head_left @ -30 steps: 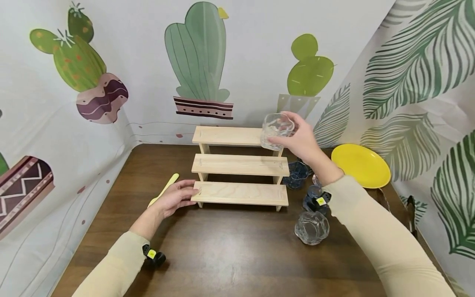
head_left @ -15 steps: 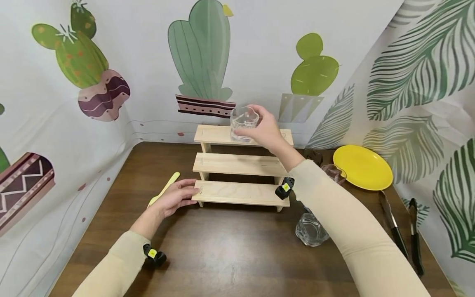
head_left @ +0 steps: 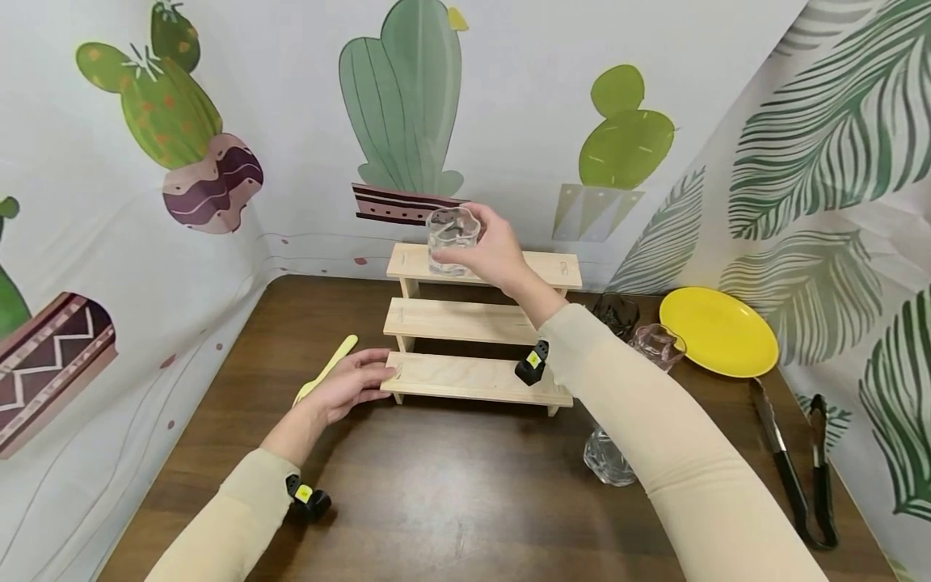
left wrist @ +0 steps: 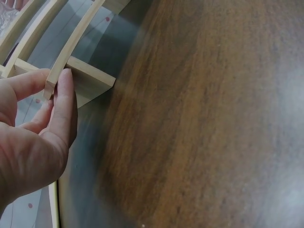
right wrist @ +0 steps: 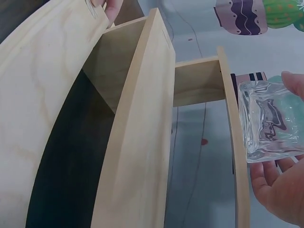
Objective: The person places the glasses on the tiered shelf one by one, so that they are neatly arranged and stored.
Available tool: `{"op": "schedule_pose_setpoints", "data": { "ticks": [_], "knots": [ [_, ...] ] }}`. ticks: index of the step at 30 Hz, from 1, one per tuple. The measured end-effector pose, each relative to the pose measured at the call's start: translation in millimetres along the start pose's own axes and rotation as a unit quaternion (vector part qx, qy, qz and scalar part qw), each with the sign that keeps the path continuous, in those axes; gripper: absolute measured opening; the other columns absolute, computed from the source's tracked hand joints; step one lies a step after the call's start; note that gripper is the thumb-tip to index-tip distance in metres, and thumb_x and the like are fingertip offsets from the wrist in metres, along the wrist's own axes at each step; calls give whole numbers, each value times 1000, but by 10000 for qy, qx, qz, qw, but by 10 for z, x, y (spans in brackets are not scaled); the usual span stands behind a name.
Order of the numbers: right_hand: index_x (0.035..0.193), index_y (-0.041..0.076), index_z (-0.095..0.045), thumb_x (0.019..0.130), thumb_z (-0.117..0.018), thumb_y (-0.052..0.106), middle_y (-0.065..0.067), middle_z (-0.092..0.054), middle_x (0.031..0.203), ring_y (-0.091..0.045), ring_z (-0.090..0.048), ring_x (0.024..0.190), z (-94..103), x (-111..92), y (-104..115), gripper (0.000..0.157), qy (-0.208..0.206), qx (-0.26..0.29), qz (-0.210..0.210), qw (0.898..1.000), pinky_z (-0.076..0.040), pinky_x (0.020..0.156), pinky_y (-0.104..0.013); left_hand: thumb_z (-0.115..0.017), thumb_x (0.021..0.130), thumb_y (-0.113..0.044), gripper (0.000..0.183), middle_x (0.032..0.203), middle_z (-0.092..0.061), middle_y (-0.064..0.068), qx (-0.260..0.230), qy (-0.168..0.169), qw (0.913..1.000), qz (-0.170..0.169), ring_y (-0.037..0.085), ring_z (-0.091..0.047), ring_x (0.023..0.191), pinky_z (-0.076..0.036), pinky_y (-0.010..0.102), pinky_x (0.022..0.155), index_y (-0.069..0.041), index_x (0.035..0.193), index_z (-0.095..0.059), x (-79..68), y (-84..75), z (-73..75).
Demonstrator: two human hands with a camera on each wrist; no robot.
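Observation:
A three-tier wooden display shelf point(head_left: 465, 320) stands on the brown table before the patterned wall cloth. My right hand point(head_left: 498, 252) holds a clear wavy glass point(head_left: 445, 234) upright at the left part of the top tier. In the right wrist view, the base of the glass point(right wrist: 270, 121) is right at that tier's edge, fingers beneath it. My left hand point(head_left: 355, 383) pinches the left end of the lowest tier; the left wrist view shows fingers above and below the board point(left wrist: 66, 50).
Right of the shelf stand a dark glass point(head_left: 617, 314), a pinkish glass point(head_left: 658, 343) and a clear glass point(head_left: 605, 461), partly behind my right sleeve. Farther right are a yellow plate point(head_left: 720, 331) and black-handled tongs point(head_left: 793, 477). A pale yellow utensil point(head_left: 333, 362) lies beyond my left hand.
My right hand has carried the clear glass leftward, from the top tier's right end to its left part. My left hand keeps its hold on the lowest tier.

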State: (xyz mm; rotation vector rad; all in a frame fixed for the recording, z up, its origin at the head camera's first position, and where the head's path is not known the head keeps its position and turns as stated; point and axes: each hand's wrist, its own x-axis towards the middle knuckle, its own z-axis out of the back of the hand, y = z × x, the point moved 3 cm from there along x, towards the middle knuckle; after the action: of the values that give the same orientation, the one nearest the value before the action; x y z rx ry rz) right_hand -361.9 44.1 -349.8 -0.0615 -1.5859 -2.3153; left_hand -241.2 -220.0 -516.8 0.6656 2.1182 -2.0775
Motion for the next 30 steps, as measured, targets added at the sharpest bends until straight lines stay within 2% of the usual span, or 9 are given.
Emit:
{"op": "schedule_pose_setpoints", "data": {
  "ticks": [11,13,17,21,26,30],
  "knots": [
    [157,14,-41,78,-94,28,-6,-54,141,-20,-57,114,-68,-3,17,97,143,159,-176,9996,-54,92,-34,-69,100,-12,66,134,-58,23,25,-43,10000,68,21,-68,102,-60,35,86,5,155,-36,9,16,-14],
    [159,14,-38,78,-94,28,-7,-53,142,-21,-58,115,-67,-12,20,99,200,180,-214,9994,-54,94,-34,-69,100,-12,66,135,-58,23,29,-42,9999,90,22,-68,103,-60,35,87,4,155,-36,10,22,-15],
    [162,14,-30,78,-94,33,-8,-44,155,-24,-52,129,-31,-48,44,108,330,57,-223,9992,-48,106,-37,-69,100,-12,66,137,-57,24,31,-48,9999,89,22,-68,103,-60,35,87,4,155,-36,5,22,-18],
    [164,16,-27,79,-93,39,-7,-37,162,-27,-44,140,59,-122,74,110,441,-122,-178,9988,-44,112,-42,-69,100,-12,67,137,-56,23,12,-39,9999,105,21,-68,103,-60,35,87,4,155,-36,-2,14,-27],
    [162,16,-31,81,-92,38,-9,-44,155,-32,-45,140,235,-255,104,104,561,-220,72,9982,-46,110,-43,-69,100,-12,67,136,-56,23,6,-57,9999,98,21,-68,102,-60,34,86,4,155,-35,-15,-8,-33],
    [160,15,-36,84,-90,33,-10,-49,152,-34,-47,139,437,-427,129,95,664,-186,351,9970,-41,114,-49,-69,101,-13,67,135,-56,23,41,-42,10000,78,20,-68,101,-60,34,86,5,156,-34,-28,-21,-25]
  ]
}}
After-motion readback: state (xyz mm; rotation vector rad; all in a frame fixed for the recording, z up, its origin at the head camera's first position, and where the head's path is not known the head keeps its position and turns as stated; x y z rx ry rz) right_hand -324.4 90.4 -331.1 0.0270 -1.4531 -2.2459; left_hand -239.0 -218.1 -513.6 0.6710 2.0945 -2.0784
